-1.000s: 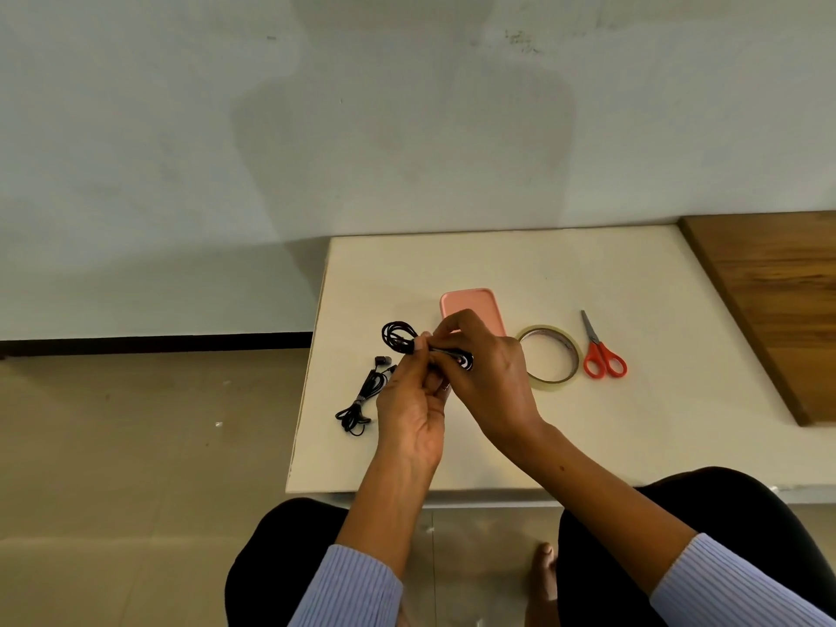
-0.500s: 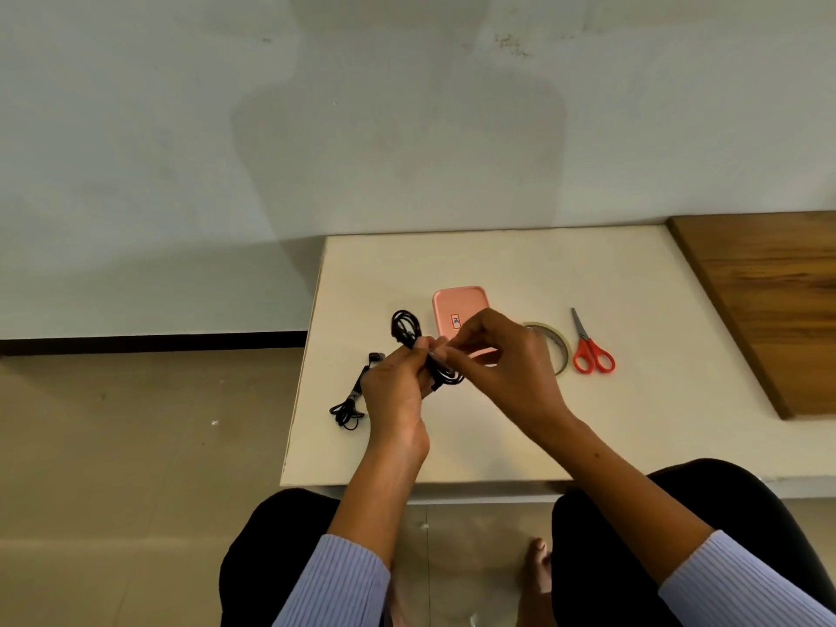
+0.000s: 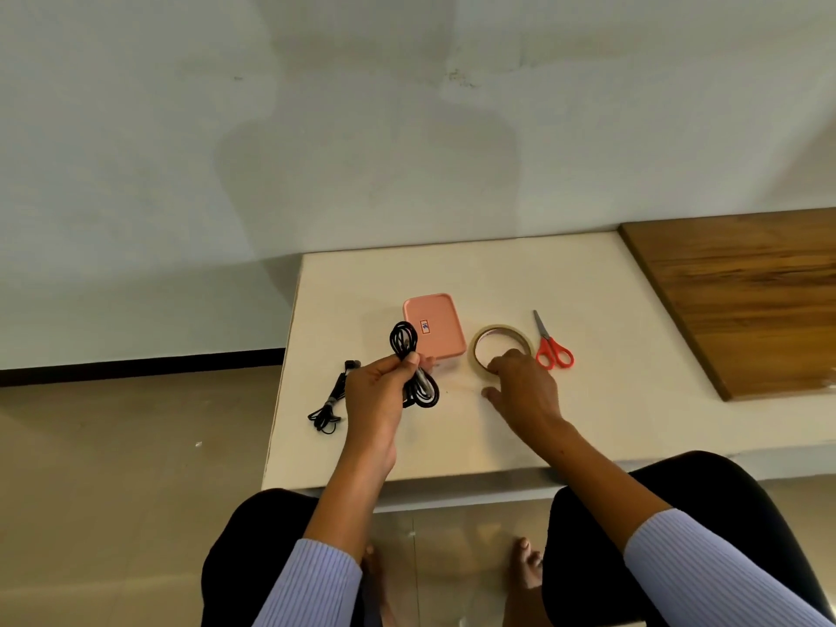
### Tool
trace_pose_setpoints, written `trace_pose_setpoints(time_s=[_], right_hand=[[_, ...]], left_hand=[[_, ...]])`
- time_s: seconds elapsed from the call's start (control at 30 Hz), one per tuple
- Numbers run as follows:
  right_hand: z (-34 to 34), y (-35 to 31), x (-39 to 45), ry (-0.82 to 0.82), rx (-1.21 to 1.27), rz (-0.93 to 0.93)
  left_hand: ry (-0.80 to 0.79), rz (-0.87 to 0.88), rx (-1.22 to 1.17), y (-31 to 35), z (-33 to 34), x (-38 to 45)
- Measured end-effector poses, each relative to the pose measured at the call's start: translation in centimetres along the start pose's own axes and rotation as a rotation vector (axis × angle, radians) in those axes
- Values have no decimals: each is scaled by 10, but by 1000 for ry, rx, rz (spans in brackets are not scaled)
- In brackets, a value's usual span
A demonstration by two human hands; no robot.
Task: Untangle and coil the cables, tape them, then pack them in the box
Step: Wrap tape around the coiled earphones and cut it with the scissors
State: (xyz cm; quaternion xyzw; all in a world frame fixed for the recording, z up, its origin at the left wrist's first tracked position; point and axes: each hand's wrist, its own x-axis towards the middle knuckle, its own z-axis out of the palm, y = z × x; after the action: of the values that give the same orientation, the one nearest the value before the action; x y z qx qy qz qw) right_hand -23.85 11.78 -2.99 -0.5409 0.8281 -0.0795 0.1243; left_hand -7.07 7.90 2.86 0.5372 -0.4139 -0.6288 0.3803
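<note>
Red-handled scissors (image 3: pixel 552 347) lay on the white table (image 3: pixel 633 400), just beyond and to the right of the right hand. A wooden board (image 3: pixel 746 300) sat farther right, well apart from both hands.

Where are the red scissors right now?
The red scissors lie on the white table, just right of the tape roll, untouched by either hand.

Matt pink plastic box (image 3: pixel 434 325), glossy translucent tape roll (image 3: pixel 501 348), grained wooden board (image 3: pixel 746 300), smooth cream table (image 3: pixel 610 400).
</note>
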Motion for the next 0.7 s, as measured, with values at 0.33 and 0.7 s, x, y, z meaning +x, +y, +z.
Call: trace_pose_setpoints(time_s=[0.33, 0.7], right_hand=[[-34, -9, -21, 91, 403, 108], [-53, -28, -57, 109, 692, -201]], left_hand=[[-179, -188, -163, 7, -14, -3], [-355, -390, -421, 13, -20, -6]])
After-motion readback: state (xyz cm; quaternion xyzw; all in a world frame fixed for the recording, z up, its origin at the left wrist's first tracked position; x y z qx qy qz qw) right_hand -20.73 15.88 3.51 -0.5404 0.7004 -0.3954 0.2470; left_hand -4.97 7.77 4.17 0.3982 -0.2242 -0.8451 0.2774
